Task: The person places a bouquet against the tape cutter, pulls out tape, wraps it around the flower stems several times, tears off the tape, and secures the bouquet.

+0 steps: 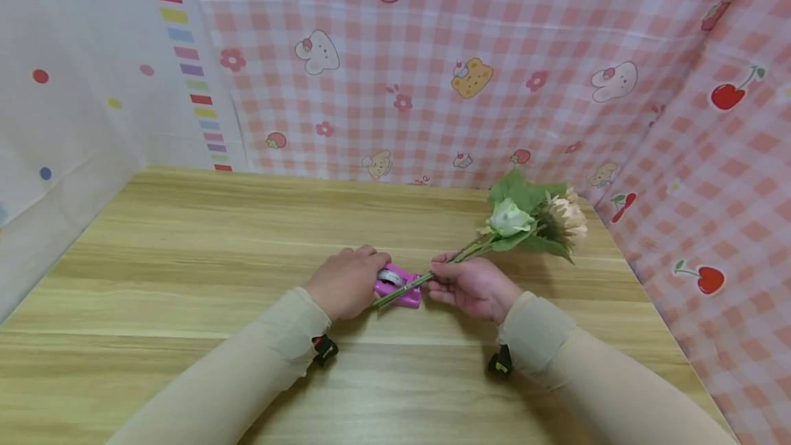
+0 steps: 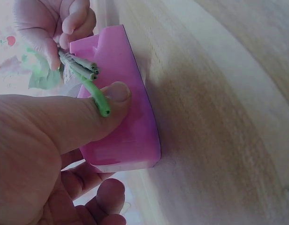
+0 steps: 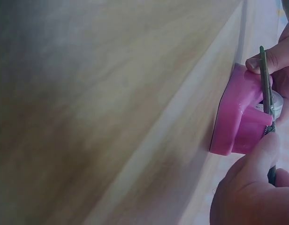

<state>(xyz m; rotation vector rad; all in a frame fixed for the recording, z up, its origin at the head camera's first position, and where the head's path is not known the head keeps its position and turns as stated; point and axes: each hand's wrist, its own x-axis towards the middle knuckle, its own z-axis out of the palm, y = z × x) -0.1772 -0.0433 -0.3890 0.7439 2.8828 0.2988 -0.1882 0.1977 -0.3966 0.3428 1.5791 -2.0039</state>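
A pink tape dispenser [image 1: 410,301] stands on the table, with a roll of clear tape [image 1: 388,277] in it. My left hand [image 1: 347,283] grips its left end; in the left wrist view the thumb [image 2: 117,92] presses on its side. My right hand [image 1: 476,287] pinches a bunch of artificial flowers by the stems [image 1: 467,250]. These slant across the dispenser, and their cut ends [image 2: 94,71] point toward my left hand. A bright green stem [image 2: 101,101] touches the left thumb. At the upper right are a pale green rose [image 1: 510,218], a cream flower [image 1: 570,220] and green leaves [image 1: 519,191].
The wood-grain table [image 1: 185,253] reaches back to a pink checked cloth [image 1: 371,40] with cartoon prints. A similar cloth [image 1: 729,225] hangs along the right side, and a white dotted cloth [image 1: 68,108] on the left. Each wrist wears a band with a small black device.
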